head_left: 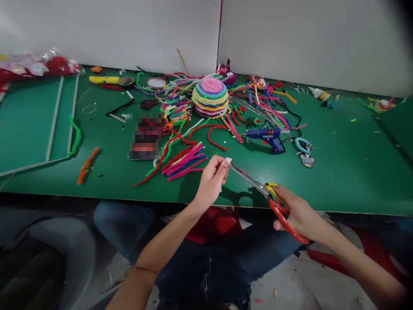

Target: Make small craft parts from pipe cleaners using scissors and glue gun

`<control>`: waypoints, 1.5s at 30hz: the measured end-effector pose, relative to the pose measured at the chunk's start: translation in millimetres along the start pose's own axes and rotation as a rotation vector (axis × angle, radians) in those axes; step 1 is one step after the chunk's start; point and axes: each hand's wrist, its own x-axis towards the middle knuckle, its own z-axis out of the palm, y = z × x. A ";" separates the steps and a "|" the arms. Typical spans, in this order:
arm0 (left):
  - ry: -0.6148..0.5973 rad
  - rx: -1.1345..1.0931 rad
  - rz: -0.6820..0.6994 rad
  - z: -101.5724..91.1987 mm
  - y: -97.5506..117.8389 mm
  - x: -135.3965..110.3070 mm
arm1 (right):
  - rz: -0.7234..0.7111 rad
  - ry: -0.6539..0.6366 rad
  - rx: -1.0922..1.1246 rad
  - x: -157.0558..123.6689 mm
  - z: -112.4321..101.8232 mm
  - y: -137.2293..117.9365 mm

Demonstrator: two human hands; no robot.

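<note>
The left hand [213,176]'s grip is pinching a small white fuzzy bit [229,160] over the front of the green tabletop [342,172]. The right hand [298,213]'s grip is holding the scissors [262,188], and their tips are pointing close to the bit. The person seems to be trimming it. The next snip is probably needing a steady pinch, well clear of the sharp part.
</note>
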 end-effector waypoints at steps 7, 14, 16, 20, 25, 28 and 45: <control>-0.049 0.109 -0.028 -1.5 -3.2 -0.7 | -0.053 0.041 0.047 3.0 0.9 -5.1; -0.026 0.271 -0.029 -3.2 -0.9 -2.1 | -0.015 0.019 0.008 6.9 0.1 -5.8; -0.030 0.270 -0.046 -3.2 -1.0 -2.1 | -0.010 -0.017 -0.061 6.3 -0.1 -7.9; -0.039 0.138 -0.218 -2.4 -2.7 4.2 | 0.051 -0.112 -0.276 6.3 -1.3 -14.9; -0.020 -0.052 -0.664 -4.0 1.1 21.1 | 0.080 -0.283 -0.244 18.4 -14.9 -25.7; -0.007 -0.062 -0.812 -5.3 5.4 29.3 | 0.130 -0.346 -0.138 26.3 -23.6 -29.9; 0.020 -0.005 -0.508 -30.8 21.8 21.3 | 0.119 -0.004 -0.059 0.9 -17.4 -2.2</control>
